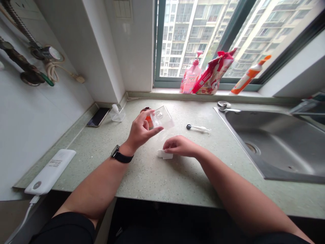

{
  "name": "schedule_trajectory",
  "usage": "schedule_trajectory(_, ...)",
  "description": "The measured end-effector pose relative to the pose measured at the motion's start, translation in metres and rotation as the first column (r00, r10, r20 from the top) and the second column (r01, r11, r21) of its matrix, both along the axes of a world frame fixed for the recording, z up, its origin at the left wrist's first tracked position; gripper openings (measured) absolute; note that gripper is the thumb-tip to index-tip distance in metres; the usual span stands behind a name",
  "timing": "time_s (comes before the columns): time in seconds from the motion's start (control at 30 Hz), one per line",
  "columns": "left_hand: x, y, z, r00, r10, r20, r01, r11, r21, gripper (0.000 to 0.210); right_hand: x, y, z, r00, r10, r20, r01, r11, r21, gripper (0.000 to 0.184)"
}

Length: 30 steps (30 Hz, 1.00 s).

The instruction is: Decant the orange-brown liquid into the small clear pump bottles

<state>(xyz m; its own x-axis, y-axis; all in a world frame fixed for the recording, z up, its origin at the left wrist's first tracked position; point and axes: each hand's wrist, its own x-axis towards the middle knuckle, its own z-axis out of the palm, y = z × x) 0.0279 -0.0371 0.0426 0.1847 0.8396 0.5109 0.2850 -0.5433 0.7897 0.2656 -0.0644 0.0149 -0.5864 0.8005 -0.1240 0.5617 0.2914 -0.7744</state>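
Observation:
My left hand (pixel 143 128), with a black watch on its wrist, grips a clear square plastic container (pixel 166 118) tilted above the counter. A round opening shows on the container's face. Behind my left fingers stands a small bottle with an orange-red body (pixel 149 122) and dark top, partly hidden. My right hand (pixel 181 146) is low over the counter, its fingers closed on a small white plastic piece (pixel 162 154); its exact kind is unclear. Right of the container lies a white stick-like piece (pixel 200 128) with a round black end.
A clear square container with a white top (pixel 116 113) and a phone (pixel 98 117) sit at the back left. A white power bank (pixel 50 171) with a cable lies at the left edge. The steel sink (pixel 276 135) is right. Bottles and a red bag (pixel 214 73) line the windowsill.

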Motion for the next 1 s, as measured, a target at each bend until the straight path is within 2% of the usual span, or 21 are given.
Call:
schedule_trajectory(0.03,0.001,0.0,-0.001,1.0,-0.014,-0.012,0.014,1.0,0.009,0.075,0.002,0.002,-0.004,0.995,-0.073,0.075,0.064,0.991,0.119,0.012)
schedule_trajectory(0.1,0.004,-0.001,-0.003,0.999,-0.031,-0.04,0.032,0.999,0.024,0.075,0.006,0.008,-0.01,0.956,-0.243,0.161,0.175,0.92,0.351,0.014)
schedule_trajectory(0.17,0.007,-0.001,-0.006,0.996,-0.038,-0.086,0.041,0.999,0.027,0.074,0.015,0.015,-0.014,0.91,-0.382,0.158,0.269,0.838,0.475,0.014)
schedule_trajectory(0.27,0.011,-0.001,-0.012,0.978,-0.05,-0.205,0.054,0.998,0.017,0.071,0.043,0.027,-0.013,0.843,-0.533,0.071,0.416,0.73,0.543,0.018)
schedule_trajectory(0.33,0.014,-0.001,-0.017,0.958,-0.047,-0.284,0.052,0.999,0.01,0.069,0.067,0.035,-0.01,0.775,-0.632,0.011,0.513,0.639,0.574,0.02)
schedule_trajectory(0.4,0.018,0.0,-0.022,0.938,-0.039,-0.344,0.041,0.999,-0.001,0.067,0.09,0.042,-0.008,0.704,-0.71,-0.016,0.571,0.552,0.608,0.022)
schedule_trajectory(0.47,0.021,0.001,-0.028,0.922,-0.038,-0.384,0.032,0.999,-0.022,0.066,0.112,0.046,-0.008,0.63,-0.777,0.011,0.604,0.499,0.622,0.026)
schedule_trajectory(0.5,0.022,0.001,-0.03,0.916,-0.04,-0.4,0.028,0.999,-0.035,0.065,0.122,0.047,-0.009,0.596,-0.802,0.046,0.615,0.493,0.615,0.028)
schedule_trajectory(0.57,0.025,0.002,-0.033,0.905,-0.041,-0.424,0.017,0.998,-0.059,0.065,0.14,0.048,-0.011,0.548,-0.822,0.151,0.634,0.527,0.566,0.035)
schedule_trajectory(0.7,0.028,0.002,-0.038,0.888,-0.063,-0.456,0.022,0.995,-0.096,0.066,0.165,0.047,-0.017,0.534,-0.787,0.308,0.654,0.616,0.439,0.047)
schedule_trajectory(0.77,0.028,0.002,-0.039,0.884,-0.078,-0.462,0.032,0.994,-0.106,0.067,0.17,0.046,-0.017,0.546,-0.774,0.321,0.654,0.633,0.413,0.042)
schedule_trajectory(0.93,0.027,0.004,-0.042,0.88,-0.103,-0.464,0.056,0.992,-0.113,0.071,0.172,0.045,-0.011,0.602,-0.748,0.28,0.661,0.663,0.351,0.011)
schedule_trajectory(1.0,0.027,0.005,-0.042,0.878,-0.112,-0.465,0.064,0.991,-0.117,0.075,0.173,0.044,-0.008,0.623,-0.744,0.242,0.669,0.667,0.327,0.008)
